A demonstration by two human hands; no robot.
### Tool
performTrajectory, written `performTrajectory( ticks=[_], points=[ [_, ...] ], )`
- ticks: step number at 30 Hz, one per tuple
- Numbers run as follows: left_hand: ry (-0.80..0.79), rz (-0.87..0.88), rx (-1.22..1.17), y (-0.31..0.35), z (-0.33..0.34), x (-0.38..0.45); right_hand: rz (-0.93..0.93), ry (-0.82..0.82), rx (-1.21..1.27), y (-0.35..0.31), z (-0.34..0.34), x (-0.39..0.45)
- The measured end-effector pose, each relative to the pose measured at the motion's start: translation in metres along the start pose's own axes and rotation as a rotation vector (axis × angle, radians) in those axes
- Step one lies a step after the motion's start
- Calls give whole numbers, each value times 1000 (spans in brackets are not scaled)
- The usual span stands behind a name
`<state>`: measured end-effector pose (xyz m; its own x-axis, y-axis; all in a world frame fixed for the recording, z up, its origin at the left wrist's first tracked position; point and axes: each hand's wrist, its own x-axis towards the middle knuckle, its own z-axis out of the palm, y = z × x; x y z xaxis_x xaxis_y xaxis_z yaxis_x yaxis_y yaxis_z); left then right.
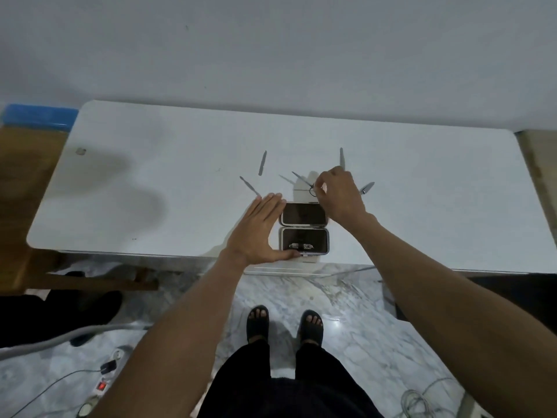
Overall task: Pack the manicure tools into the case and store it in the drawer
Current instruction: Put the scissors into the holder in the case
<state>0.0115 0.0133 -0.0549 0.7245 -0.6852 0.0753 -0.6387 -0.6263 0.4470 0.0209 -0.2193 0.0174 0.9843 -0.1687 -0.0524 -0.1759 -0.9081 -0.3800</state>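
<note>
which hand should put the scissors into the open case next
Right. The right hand already pinches the small scissors just beyond the open case, while the left hand lies flat against the case's left side, steadying it.

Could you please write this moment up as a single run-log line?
left hand flat, steadying open case | right hand pinching scissors | other tools loose on table | packing underway

I log: wall [271, 49] – plain white | table [150, 182] – white, rounded corners | floor [346, 312] – grey-veined marble, one glare spot | wooden furniture [27, 182] at left | cables [419, 399] on floor.
</note>
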Motion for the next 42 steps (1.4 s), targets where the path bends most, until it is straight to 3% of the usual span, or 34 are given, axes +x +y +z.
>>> performTrajectory(
  ticks=[19,42],
  points=[
    [-18,-11,24,3,1,-2,-241,-245,-157,25,-22,-101],
    [6,-10,7,0,4,-2,-282,-263,-304,29,-18,-97]
  ],
)
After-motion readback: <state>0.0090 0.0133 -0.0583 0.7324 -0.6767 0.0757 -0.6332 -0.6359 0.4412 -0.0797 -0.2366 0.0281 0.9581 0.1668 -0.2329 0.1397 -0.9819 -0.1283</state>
